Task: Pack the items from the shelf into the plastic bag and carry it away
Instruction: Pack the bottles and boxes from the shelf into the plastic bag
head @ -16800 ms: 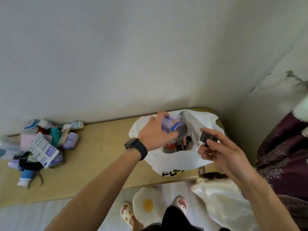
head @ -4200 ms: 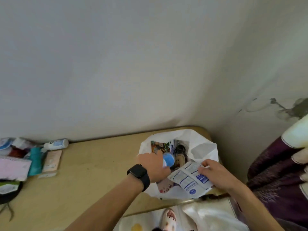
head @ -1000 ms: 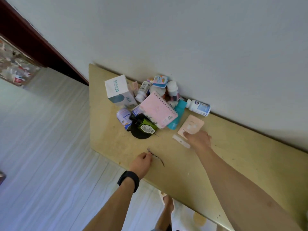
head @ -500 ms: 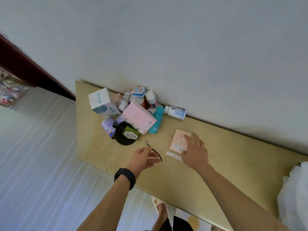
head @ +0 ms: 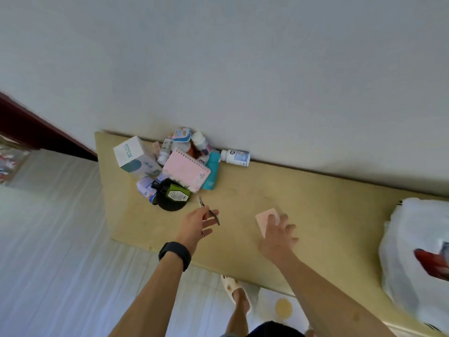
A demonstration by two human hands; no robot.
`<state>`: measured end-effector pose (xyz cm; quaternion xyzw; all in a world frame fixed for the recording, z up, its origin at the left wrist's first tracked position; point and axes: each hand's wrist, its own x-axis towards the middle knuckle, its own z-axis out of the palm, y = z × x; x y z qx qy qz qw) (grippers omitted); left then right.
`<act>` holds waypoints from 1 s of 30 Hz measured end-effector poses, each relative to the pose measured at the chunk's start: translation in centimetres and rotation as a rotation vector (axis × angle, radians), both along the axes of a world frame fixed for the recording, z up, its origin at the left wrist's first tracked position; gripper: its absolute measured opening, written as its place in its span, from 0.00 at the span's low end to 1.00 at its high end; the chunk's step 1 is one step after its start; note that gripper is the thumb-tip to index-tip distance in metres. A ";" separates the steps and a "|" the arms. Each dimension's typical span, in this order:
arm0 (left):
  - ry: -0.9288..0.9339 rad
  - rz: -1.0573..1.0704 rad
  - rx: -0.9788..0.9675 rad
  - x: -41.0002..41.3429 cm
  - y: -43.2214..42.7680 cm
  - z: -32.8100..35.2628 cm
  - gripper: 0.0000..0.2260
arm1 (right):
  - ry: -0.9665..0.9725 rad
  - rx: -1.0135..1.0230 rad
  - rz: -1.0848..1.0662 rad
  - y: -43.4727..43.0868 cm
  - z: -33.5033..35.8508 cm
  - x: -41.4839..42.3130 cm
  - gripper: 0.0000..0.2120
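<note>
On the wooden shelf [head: 315, 203], my left hand [head: 196, 224] pinches small metal nippers [head: 209, 211] just in front of the pile. My right hand [head: 277, 235] holds a flat pink packet [head: 263, 218], a finger laid over it and its near part hidden under the hand. The white plastic bag [head: 410, 242] stands at the shelf's right end with a red item showing inside. The pile at the left holds a white box [head: 134, 154], a pink notebook [head: 185, 170], a teal tube [head: 211, 172], a white bottle [head: 235, 157] and a dark green bottle [head: 173, 192].
The pile sits against a grey wall [head: 243, 69]. A dark red door frame [head: 36, 127] runs along the left. White floor lies below the shelf's front edge, with my sandalled foot [head: 234, 288] and a white round mat [head: 281, 307] on it.
My left hand has lifted the nippers off the shelf. My right hand has drawn the pink packet away from the pile toward the bag. The view has swung right, showing more of the bag.
</note>
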<state>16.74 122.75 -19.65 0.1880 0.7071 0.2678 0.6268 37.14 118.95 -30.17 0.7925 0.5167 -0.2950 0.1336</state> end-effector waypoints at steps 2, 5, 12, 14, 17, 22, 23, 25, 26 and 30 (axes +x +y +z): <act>-0.032 -0.046 -0.002 2.3 -0.3 0.8 0.13 | 0.019 -0.081 -0.143 -2.2 1.3 2.8 0.40; -0.079 -0.086 0.016 6.4 -1.0 2.4 0.14 | 0.218 -0.076 -0.234 -5.0 4.8 7.0 0.42; -0.248 -0.276 0.132 19.5 -2.1 8.7 0.17 | 1.138 0.320 -0.576 -13.9 22.6 17.9 0.39; -0.282 -0.399 0.206 24.3 -2.8 11.0 0.15 | 1.305 0.466 -0.696 -16.4 25.6 22.5 0.38; -0.288 -0.620 0.342 32.4 -4.3 14.6 0.13 | 1.410 0.637 -0.943 -18.7 26.0 29.6 0.29; 0.257 -1.334 0.788 43.4 -8.5 14.3 0.16 | 0.916 0.471 -1.043 -19.8 20.8 38.5 0.24; 0.419 -1.483 0.850 44.7 -9.5 13.4 0.17 | 0.835 0.409 -0.971 -19.8 19.8 39.6 0.21; 0.748 -1.743 0.828 46.6 -11.5 11.3 0.19 | 0.697 0.328 -0.864 -19.1 18.2 41.1 0.09; 0.891 -1.852 0.773 47.1 -12.4 10.4 0.20 | 0.631 0.303 -0.848 -18.8 17.5 41.7 0.05; 1.095 -1.925 0.540 47.3 -13.7 6.7 0.23 | 0.486 0.256 -0.732 -17.6 15.4 42.7 0.06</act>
